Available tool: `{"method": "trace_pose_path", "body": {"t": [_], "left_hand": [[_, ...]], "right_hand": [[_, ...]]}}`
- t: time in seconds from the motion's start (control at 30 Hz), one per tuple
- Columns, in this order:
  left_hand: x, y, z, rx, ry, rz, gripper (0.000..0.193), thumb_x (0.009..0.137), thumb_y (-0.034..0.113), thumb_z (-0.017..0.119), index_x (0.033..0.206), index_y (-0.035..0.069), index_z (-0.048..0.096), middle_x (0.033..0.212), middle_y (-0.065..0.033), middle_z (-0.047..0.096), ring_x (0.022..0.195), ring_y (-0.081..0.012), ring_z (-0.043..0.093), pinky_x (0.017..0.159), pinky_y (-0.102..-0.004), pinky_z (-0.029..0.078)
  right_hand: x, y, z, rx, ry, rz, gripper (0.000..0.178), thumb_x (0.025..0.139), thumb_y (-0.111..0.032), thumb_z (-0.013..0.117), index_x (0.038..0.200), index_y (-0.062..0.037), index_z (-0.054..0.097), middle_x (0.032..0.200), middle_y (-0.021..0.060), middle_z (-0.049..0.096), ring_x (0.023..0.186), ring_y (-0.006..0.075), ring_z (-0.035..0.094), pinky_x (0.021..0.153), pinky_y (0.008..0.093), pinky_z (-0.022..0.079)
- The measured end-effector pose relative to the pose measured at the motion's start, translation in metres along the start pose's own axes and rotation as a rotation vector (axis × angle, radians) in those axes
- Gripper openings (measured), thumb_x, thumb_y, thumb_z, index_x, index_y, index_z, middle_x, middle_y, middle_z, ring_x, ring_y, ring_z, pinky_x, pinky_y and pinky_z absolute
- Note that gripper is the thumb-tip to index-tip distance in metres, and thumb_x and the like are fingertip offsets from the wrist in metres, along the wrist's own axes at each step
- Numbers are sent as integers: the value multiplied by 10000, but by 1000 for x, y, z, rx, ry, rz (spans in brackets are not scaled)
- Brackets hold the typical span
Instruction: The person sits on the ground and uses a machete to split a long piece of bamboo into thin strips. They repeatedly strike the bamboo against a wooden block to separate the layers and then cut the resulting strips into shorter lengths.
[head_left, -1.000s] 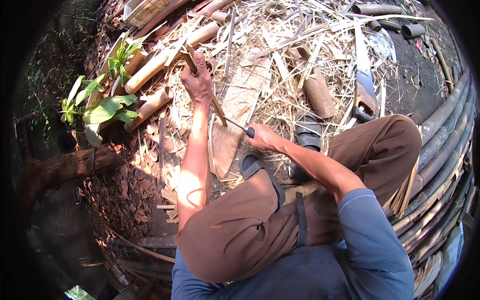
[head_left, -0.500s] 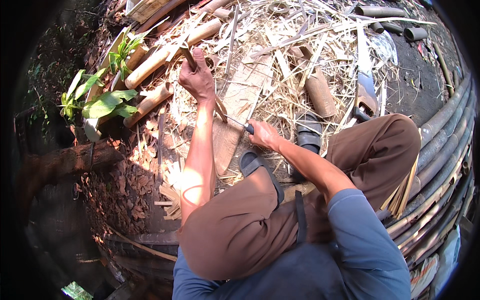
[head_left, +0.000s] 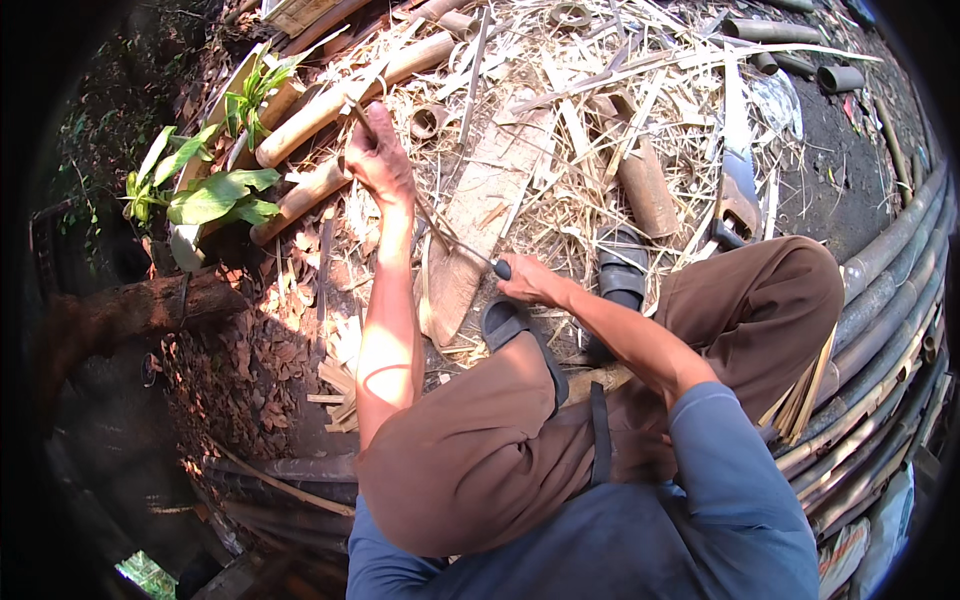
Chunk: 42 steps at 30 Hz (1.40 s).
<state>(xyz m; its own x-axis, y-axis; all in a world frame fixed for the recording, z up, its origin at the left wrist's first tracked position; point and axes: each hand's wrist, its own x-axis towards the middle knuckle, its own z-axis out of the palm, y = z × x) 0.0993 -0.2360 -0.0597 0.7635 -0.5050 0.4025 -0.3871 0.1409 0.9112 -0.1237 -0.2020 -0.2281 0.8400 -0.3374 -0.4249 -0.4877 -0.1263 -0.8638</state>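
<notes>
This is an outdoor bamboo workshop, shown by strewn shavings (head_left: 562,215), a handsaw (head_left: 738,172), stacked poles (head_left: 866,312) and bare soil (head_left: 845,165).

No readable lettering (marks on pale sack (head_left: 846,552) unclear).

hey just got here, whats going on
A seated person's left hand grips a slender brown stick, slanting down over a wooden board. Their right hand holds a dark-handled tool, its thin shaft or blade reaching the stick's lower end; whether they touch is hard to tell. Pale shavings surround the board, and a handsaw lies farther right.
</notes>
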Motion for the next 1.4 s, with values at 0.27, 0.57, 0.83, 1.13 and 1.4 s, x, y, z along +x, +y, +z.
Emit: {"method": "trace_pose_path", "body": {"t": [0.27, 0.57, 0.83, 1.13, 1.4], "left_hand": [[-6, -33, -94, -209, 160, -20, 427, 996, 421, 511, 705, 118, 435, 567, 28, 411, 434, -93, 378, 394, -262, 312], [-14, 104, -133, -384, 398, -13, 547, 969, 556, 485, 592, 196, 316, 476, 55, 290, 329, -85, 222, 303, -221, 186], [-8, 124, -190, -692, 226, 34, 610, 963, 629, 410, 567, 172, 332, 462, 25, 303, 341, -74, 263, 311, -215, 173], [-12, 117, -193, -881, 210, -78, 530, 930, 608, 490, 911, 82, 552, 701, -13, 464, 616, -122, 461, 578, -259, 398], [-13, 107, -169, -722, 158, -200, 318, 1001, 267, 539, 1166, -3, 517, 886, -81, 574, 858, -234, 572, 897, -417, 505]], "right_hand": [[-48, -33, 29, 133, 183, -45, 238, 787, -193, 628, 916, -13, 539, 716, 215, 605, 714, 378, 624, 664, 481, 465], [-61, -3, 37, -14, 209, 94, 315, 813, -215, 636, 1059, -27, 577, 848, 267, 658, 874, 475, 634, 779, 527, 497], [-48, -53, -5, -281, 604, -298, 582, 939, -379, 580, 1388, -39, 432, 1348, 235, 438, 1100, 406, 560, 913, 456, 486], [-64, -153, -61, 170, 51, -447, 419, 993, -400, 531, 992, -4, 668, 740, 63, 629, 692, 143, 580, 632, 293, 453], [-75, -140, -67, 566, -289, -184, 534, 1016, -492, 438, 934, -12, 656, 654, 27, 618, 593, 103, 532, 628, 259, 448]]}}
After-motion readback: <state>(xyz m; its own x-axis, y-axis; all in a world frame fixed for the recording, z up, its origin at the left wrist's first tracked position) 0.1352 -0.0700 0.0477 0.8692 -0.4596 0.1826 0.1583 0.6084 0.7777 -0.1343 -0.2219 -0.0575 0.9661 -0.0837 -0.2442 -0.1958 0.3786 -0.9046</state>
